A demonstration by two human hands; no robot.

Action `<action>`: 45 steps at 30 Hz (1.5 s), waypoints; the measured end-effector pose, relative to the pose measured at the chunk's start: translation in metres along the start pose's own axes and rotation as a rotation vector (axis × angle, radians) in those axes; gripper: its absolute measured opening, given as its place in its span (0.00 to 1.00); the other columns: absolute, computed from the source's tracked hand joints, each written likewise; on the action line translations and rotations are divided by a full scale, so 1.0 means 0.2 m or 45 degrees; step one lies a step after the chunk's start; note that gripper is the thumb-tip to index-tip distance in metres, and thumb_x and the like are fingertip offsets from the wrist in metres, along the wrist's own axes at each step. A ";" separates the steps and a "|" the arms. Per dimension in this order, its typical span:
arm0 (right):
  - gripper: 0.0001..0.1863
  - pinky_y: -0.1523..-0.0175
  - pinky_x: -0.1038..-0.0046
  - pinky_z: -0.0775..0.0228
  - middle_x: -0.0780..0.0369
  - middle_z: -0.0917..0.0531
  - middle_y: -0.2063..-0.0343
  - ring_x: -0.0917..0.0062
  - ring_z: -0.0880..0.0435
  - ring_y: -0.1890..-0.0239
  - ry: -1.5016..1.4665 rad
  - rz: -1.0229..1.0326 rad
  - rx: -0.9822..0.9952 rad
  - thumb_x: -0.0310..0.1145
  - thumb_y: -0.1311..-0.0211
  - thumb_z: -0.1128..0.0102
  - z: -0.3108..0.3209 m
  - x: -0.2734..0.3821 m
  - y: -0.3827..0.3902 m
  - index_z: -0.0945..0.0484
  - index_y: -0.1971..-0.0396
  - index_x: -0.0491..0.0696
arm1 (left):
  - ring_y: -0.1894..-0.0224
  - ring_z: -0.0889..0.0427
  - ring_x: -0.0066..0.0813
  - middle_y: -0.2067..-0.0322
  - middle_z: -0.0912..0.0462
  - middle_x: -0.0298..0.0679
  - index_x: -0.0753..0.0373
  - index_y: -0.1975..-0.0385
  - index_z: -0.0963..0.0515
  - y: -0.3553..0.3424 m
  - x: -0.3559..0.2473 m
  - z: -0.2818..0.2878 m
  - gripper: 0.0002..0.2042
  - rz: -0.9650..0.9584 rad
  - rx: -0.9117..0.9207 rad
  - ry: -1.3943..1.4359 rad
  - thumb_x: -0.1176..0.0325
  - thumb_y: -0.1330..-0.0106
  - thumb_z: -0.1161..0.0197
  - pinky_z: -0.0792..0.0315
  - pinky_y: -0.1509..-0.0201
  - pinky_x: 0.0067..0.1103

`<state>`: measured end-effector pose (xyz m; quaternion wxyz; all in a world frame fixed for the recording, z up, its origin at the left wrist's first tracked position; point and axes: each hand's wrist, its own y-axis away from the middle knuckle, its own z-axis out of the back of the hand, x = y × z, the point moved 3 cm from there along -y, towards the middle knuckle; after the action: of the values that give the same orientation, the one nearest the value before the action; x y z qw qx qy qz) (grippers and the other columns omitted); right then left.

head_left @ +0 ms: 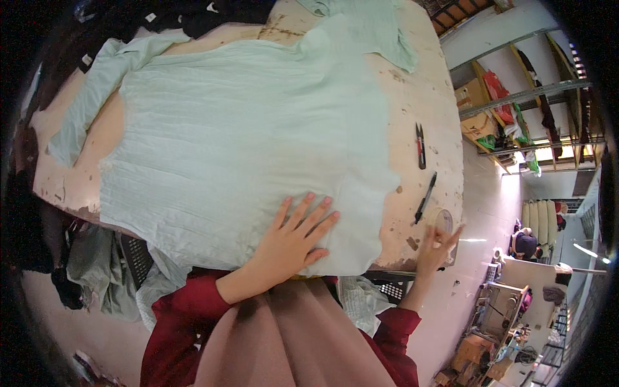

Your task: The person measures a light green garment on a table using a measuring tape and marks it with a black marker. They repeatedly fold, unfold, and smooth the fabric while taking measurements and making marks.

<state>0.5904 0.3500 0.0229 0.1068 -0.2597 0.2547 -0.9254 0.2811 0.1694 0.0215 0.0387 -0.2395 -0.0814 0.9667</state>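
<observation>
A pale green pleated garment with long sleeves (258,122) lies spread over the table. My left hand (293,238) rests flat on its near part, with the fingers spread and nothing held. At the table's right near corner, my right hand (433,253) has its bent fingers at the near rim of a roll of clear tape (442,220). The thumb and a finger close on that rim, while another finger sticks out to the right. Just beyond the roll lies a black pen (425,198). Farther up is a pair of thread snips (421,146) with red and black on it.
The worn wooden table (412,97) has a rounded right edge with floor beyond it. Dark cloth (225,11) lies along the far left side. Grey fabric (103,271) hangs below the near left edge. Shelves with boxes (474,113) stand at right; a person (525,244) is farther off.
</observation>
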 end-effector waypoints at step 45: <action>0.29 0.40 0.61 0.53 0.60 0.26 0.50 0.71 0.32 0.43 -0.410 1.144 0.394 0.48 0.35 0.47 -0.53 1.62 -0.08 0.37 0.37 0.53 | 0.43 0.33 0.41 0.43 0.32 0.40 0.58 0.44 0.31 0.10 0.04 0.04 0.24 0.102 -0.233 -0.068 0.60 0.40 0.40 0.42 0.37 0.40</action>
<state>0.2602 0.3005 0.0909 0.5698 -0.2452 0.1814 -0.7631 0.2700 0.1501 0.0213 -0.0242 -0.2192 -0.1605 0.9621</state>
